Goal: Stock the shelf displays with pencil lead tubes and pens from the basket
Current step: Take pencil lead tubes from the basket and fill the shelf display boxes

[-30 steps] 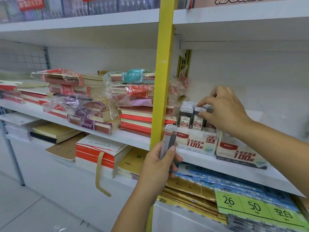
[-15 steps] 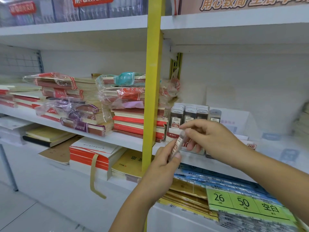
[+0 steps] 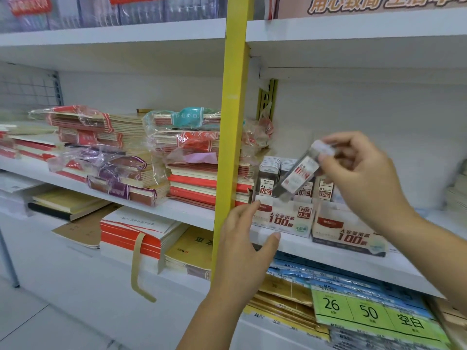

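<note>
My right hand (image 3: 358, 173) pinches a clear pencil lead tube (image 3: 299, 173) by its top end. The tube hangs tilted just above the left white display box (image 3: 283, 218), marked HB 0.5. Several lead tubes (image 3: 269, 176) stand upright in that box. A second display box (image 3: 348, 233) sits to its right, also holding tubes. My left hand (image 3: 242, 248) is below and to the left, in front of the shelf edge, fingers spread and holding nothing. No basket is in view.
A yellow upright post (image 3: 233, 137) divides the shelf just left of the boxes. Wrapped stacks of notebooks (image 3: 182, 152) fill the shelf on the left. Paper packs with green price labels (image 3: 369, 311) lie on the shelf below.
The tube passed from my left hand to my right, which lifted it up and right above the left box. My left hand let go and opened.
</note>
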Demonstrator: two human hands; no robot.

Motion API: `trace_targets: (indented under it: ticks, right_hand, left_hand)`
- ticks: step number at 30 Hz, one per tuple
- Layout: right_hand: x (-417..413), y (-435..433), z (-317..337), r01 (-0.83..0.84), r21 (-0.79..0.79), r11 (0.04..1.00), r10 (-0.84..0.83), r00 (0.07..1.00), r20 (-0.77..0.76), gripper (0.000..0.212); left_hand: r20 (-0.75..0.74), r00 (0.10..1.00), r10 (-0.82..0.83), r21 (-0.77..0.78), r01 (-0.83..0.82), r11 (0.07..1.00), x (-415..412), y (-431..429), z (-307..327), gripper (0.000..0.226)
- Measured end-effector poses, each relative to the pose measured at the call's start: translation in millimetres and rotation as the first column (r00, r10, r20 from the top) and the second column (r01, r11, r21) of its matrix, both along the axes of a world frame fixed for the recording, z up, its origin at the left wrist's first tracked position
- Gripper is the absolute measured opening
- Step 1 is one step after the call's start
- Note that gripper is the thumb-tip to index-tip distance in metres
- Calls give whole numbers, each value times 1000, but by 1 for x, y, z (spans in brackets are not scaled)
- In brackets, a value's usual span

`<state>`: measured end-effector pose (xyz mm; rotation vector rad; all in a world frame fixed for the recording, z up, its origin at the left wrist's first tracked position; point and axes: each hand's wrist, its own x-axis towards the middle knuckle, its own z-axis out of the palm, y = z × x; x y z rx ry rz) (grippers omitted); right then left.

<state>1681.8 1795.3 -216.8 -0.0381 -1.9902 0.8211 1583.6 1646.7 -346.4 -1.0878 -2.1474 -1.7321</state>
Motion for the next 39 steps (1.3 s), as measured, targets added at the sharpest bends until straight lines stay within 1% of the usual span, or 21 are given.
trace_targets:
  ticks: [2, 4, 6, 7, 9, 11, 13, 15, 18, 20, 21, 24, 25, 27, 29, 31, 32, 33, 34, 36, 39]
  right_hand:
    - [-4, 5, 11, 66, 119, 991, -63, 998, -28, 19]
    - [-11, 9, 14, 139, 259, 956, -155, 987, 39, 17]
    - [-21, 11, 12, 164, 360, 919, -225, 965, 135, 18]
    - [-26, 13, 10, 151, 371, 916, -235, 952, 195, 19]
    - [-35, 17, 8, 115, 327, 938, -223, 923, 315, 23]
    - [-43, 22, 7, 118, 310, 943, -237, 893, 383, 22]
    - [-51, 26, 6, 181, 438, 881, -356, 862, 361, 17]
    - [-55, 28, 4, 260, 590, 765, -493, 825, 275, 17]
    - [-54, 26, 6, 299, 664, 685, -576, 781, 242, 27]
    - [-45, 20, 7, 292, 662, 690, -576, 775, 259, 34]
    - [-37, 15, 7, 289, 643, 709, -552, 796, 250, 37]
    - [2, -7, -8, 254, 526, 812, -369, 921, 125, 31]
    - [18, -15, -19, 198, 470, 860, -279, 954, 109, 27]
    - [48, -27, -51, 50, 338, 940, -109, 981, 158, 21]
    - [71, -30, -97, -25, 194, 981, -28, 964, 264, 18]
    - [85, -26, -157, -10, 66, 998, -21, 895, 445, 19]
    - [92, -23, -191, 15, 7, 1000, -17, 831, 556, 19]
    - [98, -19, -227, 43, -56, 997, 6, 747, 665, 18]
    - [106, -15, -264, 76, -117, 990, 40, 651, 758, 18]
    - [123, -10, -334, 161, -179, 971, 85, 467, 880, 18]
    - [148, -12, -415, 269, -171, 948, 105, 243, 964, 25]
  left_hand:
    - [-46, 999, 29, -42, -31, 999, -2, 3, -3, 66]
    - [-65, 997, 41, -75, -46, 996, -4, 5, -6, 70]
    - [-53, 998, 43, -80, -48, 996, -4, 6, -6, 72]
    - [-50, 998, 38, -79, -42, 996, -4, 5, -6, 72]
    - [-52, 998, 27, -78, -31, 996, -5, 5, -6, 70]
    - [-54, 998, 17, -74, -21, 997, -6, 4, -6, 69]
    - [-53, 999, 7, -73, -10, 997, -7, 3, -6, 69]
    - [-48, 999, -5, -75, 1, 997, -8, 2, -6, 69]
    - [-39, 999, -27, -86, 24, 996, -7, -1, -7, 69]
    - [-33, 999, -38, -77, 35, 996, -3, -5, -8, 66]
    - [-32, 999, -36, -62, 34, 997, 0, -8, -10, 64]
    - [-25, 999, -24, -60, 22, 998, 15, -17, -22, 53]
    - [-8, 999, -43, -93, 42, 995, 23, -20, -30, 50]
    - [66, 990, -122, -222, 134, 966, 38, -27, -56, 48]
    - [185, 965, -189, -436, 252, 864, 49, -36, -93, 51]
    - [288, 933, -216, -649, 356, 672, 58, -48, -139, 58]
    - [325, 922, -212, -712, 386, 587, 63, -54, -163, 60]
    - [362, 913, -189, -740, 405, 537, 66, -58, -186, 61]
    - [408, 900, -154, -735, 424, 530, 71, -62, -208, 59]
    - [489, 869, -78, -711, 449, 541, 81, -66, -248, 52]
    - [575, 818, 35, -714, 480, 510, 95, -69, -307, 39]
